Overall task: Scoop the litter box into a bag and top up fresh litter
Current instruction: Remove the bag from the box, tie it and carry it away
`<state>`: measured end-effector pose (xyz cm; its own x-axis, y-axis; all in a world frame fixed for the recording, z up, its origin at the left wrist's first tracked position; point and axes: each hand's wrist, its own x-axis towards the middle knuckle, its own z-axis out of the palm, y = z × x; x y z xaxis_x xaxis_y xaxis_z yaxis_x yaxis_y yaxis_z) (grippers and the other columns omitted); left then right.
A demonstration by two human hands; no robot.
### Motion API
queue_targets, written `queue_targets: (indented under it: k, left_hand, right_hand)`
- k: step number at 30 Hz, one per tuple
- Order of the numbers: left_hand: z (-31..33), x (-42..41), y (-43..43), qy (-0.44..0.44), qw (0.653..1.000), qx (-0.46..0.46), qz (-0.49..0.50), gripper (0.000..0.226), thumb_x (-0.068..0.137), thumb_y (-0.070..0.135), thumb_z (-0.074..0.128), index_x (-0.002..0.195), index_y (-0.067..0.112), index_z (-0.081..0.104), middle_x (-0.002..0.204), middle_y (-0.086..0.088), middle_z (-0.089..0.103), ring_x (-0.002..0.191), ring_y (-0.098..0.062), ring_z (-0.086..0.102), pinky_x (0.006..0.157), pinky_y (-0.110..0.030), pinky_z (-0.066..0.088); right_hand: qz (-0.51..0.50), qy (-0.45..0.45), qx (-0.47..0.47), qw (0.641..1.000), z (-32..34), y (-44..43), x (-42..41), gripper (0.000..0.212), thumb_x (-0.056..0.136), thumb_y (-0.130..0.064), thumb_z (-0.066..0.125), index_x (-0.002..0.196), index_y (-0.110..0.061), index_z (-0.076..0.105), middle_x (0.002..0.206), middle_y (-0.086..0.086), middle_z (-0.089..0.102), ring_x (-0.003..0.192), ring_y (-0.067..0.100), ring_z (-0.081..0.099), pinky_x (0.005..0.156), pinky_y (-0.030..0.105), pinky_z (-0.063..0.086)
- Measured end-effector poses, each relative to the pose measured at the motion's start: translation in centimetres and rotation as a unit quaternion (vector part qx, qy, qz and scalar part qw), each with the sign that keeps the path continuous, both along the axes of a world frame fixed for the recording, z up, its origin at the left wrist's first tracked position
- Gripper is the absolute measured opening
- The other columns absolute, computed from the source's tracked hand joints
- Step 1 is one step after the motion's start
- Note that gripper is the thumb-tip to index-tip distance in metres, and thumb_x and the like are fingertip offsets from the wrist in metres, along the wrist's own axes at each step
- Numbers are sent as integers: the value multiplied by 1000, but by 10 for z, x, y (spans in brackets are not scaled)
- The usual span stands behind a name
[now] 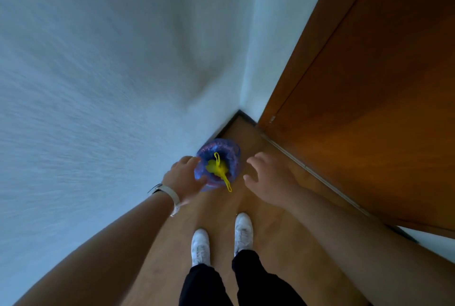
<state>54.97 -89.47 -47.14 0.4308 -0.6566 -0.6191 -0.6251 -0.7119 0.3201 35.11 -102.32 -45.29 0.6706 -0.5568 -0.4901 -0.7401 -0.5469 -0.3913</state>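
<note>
Blue bag (221, 146) with yellow drawstring (227, 183) is seen on wood floor (266, 209) against white wall (98, 84). Left hand (183, 179) is laid against its rim, grip cannot be told; right hand (268, 177) is held beside, fingers spread.

The floor (283, 244) was light brown wood-look boarding, bounded by a dark skirting strip (229, 123) at the foot of the white wall and by a brown door (369, 84) to the right. A blue bag (221, 149) with a yellow drawstring (222, 177) sat in the corner near the skirting; whether its base bore fully on the floor could not be told. Two white shoes (243, 231) stood side by side on the boards, nearer the camera and apart from the bag.
</note>
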Motion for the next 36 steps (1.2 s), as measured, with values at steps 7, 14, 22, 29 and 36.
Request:
queue_targets:
  k: [7, 14, 22, 29, 36]
  left_hand:
    - [104, -16, 18, -90, 994, -66, 21, 59, 89, 48, 56, 143, 29, 41, 148, 5, 41, 133, -21, 41, 105, -36, 38]
    - [170, -21, 55, -159, 979, -129, -2, 60, 90, 54, 50, 144, 28, 41, 151, 1, 40, 136, -22, 39, 108, -35, 34]
    - [209, -27, 140, -205, 964, -171, -24, 73, 81, 63, 31, 146, 31, 38, 153, 0, 37, 139, -21, 37, 111, -36, 30]
    - [214, -34, 245, -208, 958, -196, -14, 61, 93, 57, 44, 147, 33, 33, 157, 2, 30, 143, -20, 30, 115, -38, 24]
    - [215, -59, 336, -193, 957, -218, -14, 60, 93, 56, 46, 147, 33, 33, 157, 3, 30, 143, -20, 29, 115, -36, 22]
  right_hand:
    - [51, -35, -60, 996, 78, 5, 1, 52, 92, -50, 46, 135, -21, 47, 134, 3, 47, 126, 23, 43, 103, 40, 41]
    - [72, -71, -110, 989, 147, 30, 5, 59, 94, -53, 42, 144, -22, 39, 146, 2, 40, 134, 23, 38, 108, 40, 37]
    - [90, -88, -169, 978, 190, 115, 6, 59, 94, -55, 39, 142, -21, 40, 141, 3, 43, 128, 25, 42, 105, 40, 39]
    - [76, -90, -188, 975, 202, 208, 0, 58, 94, -55, 40, 142, -21, 41, 141, 2, 44, 127, 24, 42, 103, 40, 40]
    - [61, -76, -194, 976, 207, 304, -32, 54, 96, -52, 40, 140, -22, 43, 140, 0, 45, 127, 21, 43, 102, 38, 41]
